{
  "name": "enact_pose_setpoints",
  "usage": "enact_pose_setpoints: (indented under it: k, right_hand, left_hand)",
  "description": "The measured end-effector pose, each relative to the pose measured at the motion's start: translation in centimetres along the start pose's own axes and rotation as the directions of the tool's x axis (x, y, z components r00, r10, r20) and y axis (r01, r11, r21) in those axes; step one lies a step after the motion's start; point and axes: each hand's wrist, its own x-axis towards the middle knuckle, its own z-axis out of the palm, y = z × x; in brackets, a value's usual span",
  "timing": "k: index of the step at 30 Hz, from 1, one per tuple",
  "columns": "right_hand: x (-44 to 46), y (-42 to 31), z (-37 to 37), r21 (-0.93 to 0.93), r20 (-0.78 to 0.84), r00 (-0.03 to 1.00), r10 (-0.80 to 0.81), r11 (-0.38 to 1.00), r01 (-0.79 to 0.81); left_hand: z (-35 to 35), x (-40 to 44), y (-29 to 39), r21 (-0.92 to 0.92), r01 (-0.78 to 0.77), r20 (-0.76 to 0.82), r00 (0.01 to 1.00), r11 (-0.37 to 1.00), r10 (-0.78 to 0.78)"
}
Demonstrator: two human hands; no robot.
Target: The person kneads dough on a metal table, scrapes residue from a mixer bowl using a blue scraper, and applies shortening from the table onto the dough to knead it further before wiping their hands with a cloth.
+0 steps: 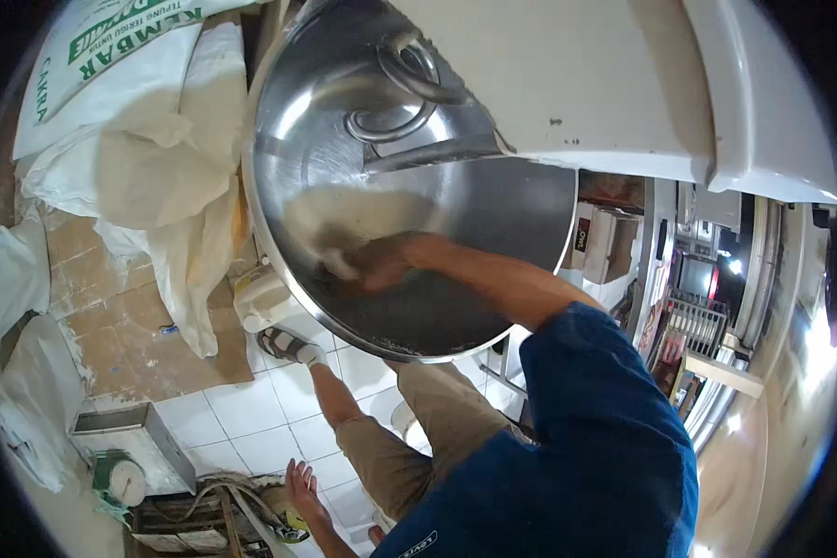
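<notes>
A large stainless steel mixer bowl (521, 219) fills the upper middle of the head view. My right hand (379, 265) reaches down inside it, low along the near wall. Its fingers look curled around a small pale thing (340, 266), blurred and in shadow, whose kind I cannot make out. Just beyond the hand is a pale, flour-coloured patch (362, 212) on the bowl's bottom. Above it hangs a curved metal mixing hook (418, 79). Away from the bowl, my left hand (304, 488) hangs over the floor, fingers apart and holding nothing.
The white mixer head (604, 84) overhangs the bowl. White flour sacks (130, 139) lie on cardboard (148, 325) to the left. A metal box (144, 446) stands lower left on the tiled floor (241, 405). Shelves and a wire rack (696, 321) line the right.
</notes>
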Motion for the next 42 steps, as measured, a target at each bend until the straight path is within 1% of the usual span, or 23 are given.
enact_pose_setpoints:
  k: [2,4,5,6,8,11,13,14,15,17,20,23,24,27,29,31,32,33,34,36,39,41,42]
  right_hand:
    - [-2.8,3.1,0.1,-0.102,0.040,0.996,0.085,0.991,-0.081]
    - [-0.2,11.3,-0.8,-0.119,-0.296,0.949,0.109,0.982,-0.150]
    - [0.9,14.7,-2.2,-0.082,-0.483,0.869,0.107,0.983,-0.166]
    - [2.5,17.3,-2.1,0.207,-0.715,0.690,0.112,0.977,0.056]
    - [2.8,13.5,-2.4,-0.012,-0.659,0.717,0.225,0.951,-0.309]
    - [2.3,15.6,0.6,-0.314,-0.595,0.800,0.082,0.892,-0.325]
    - [-1.2,11.4,-1.0,-0.205,-0.294,0.935,0.200,0.942,-0.266]
    - [-2.5,9.5,-1.5,-0.339,-0.150,0.987,0.060,0.934,-0.109]
    - [-2.2,9.3,-1.3,-0.404,-0.306,0.944,-0.124,0.915,-0.011]
    - [-0.3,8.3,-0.9,-0.558,-0.537,0.692,-0.482,0.818,0.138]
    - [5.9,6.5,1.2,-0.405,-0.743,0.640,-0.196,0.893,-0.197]
    - [8.5,3.0,0.4,-0.080,-0.852,0.516,0.093,0.949,-0.304]
    - [9.2,2.2,-0.9,-0.015,-0.884,0.449,0.129,0.952,-0.304]
    - [12.4,5.7,1.3,-0.347,-0.907,0.286,-0.309,0.934,-0.090]
    - [8.4,9.9,3.8,-0.672,-0.616,0.422,-0.665,0.724,0.158]
    - [7.4,11.4,3.7,-0.770,-0.476,0.384,-0.791,0.586,0.253]
    - [8.1,10.7,1.6,-0.774,-0.518,0.325,-0.791,0.595,0.217]
    - [9.6,9.5,0.6,-0.605,-0.681,0.463,-0.567,0.792,0.080]
    - [10.6,7.1,-0.8,-0.415,-0.779,0.557,-0.287,0.902,-0.115]
    - [13.1,5.2,3.1,-0.445,-0.822,0.440,-0.362,0.890,-0.098]
    - [11.9,8.7,4.4,-0.437,-0.601,0.765,-0.234,0.897,-0.069]
    - [7.8,11.1,0.2,-0.560,-0.498,0.776,-0.387,0.827,0.053]
    - [7.6,10.1,-0.5,-0.517,-0.516,0.787,-0.338,0.856,0.029]
  left_hand:
    - [0.9,-0.9,1.8,0.019,-0.027,-0.025,0.999,0.999,0.028]
    - [0.8,-0.8,1.8,0.020,-0.022,-0.016,1.000,1.000,0.023]
    - [0.6,-0.9,1.5,0.016,-0.020,-0.019,1.000,1.000,0.021]
    - [0.0,-0.9,0.6,0.007,0.011,-0.038,0.999,1.000,-0.011]
    - [-0.8,0.0,-1.1,-0.012,0.061,-0.071,0.996,0.998,-0.061]
    - [-1.3,0.1,-3.2,-0.038,0.050,-0.059,0.997,0.998,-0.052]
    - [-1.8,0.5,-4.9,-0.045,0.034,-0.003,0.999,0.998,-0.035]
    - [-1.3,0.4,-5.1,-0.049,0.056,-0.007,0.998,0.997,-0.057]
    - [-0.5,0.2,-5.0,-0.052,0.080,-0.012,0.997,0.995,-0.081]
    - [0.6,0.0,-4.2,-0.012,0.049,-0.006,0.999,0.999,-0.049]
    - [2.4,-0.4,-2.8,-0.030,0.013,-0.043,0.999,0.999,-0.014]
    - [4.2,-0.1,-2.3,0.013,-0.048,-0.118,0.992,0.999,0.049]
    - [4.4,1.1,-3.4,-0.043,-0.071,-0.085,0.994,0.997,0.068]
    - [5.9,2.1,-3.6,-0.059,-0.051,0.020,0.998,0.997,0.052]
    - [7.1,2.2,-3.5,-0.031,-0.022,-0.030,0.999,0.999,0.021]
    - [8.4,0.1,-1.9,-0.031,-0.046,-0.079,0.996,0.998,0.043]
    - [8.7,-0.4,-1.9,-0.046,-0.041,-0.098,0.995,0.998,0.036]
    - [9.2,-0.9,-2.4,-0.065,-0.032,-0.119,0.993,0.997,0.024]
    - [9.5,-0.9,-3.2,-0.090,-0.035,-0.105,0.994,0.995,0.026]
    - [9.7,-0.6,-5.7,-0.137,-0.038,-0.084,0.996,0.990,0.027]
    - [9.7,-0.8,-9.9,-0.164,0.009,-0.073,0.997,0.986,-0.022]
    - [9.4,-2.2,-11.2,-0.147,0.033,-0.099,0.994,0.989,-0.047]
    - [10.1,-3.5,-10.9,-0.142,0.050,-0.119,0.991,0.989,-0.067]
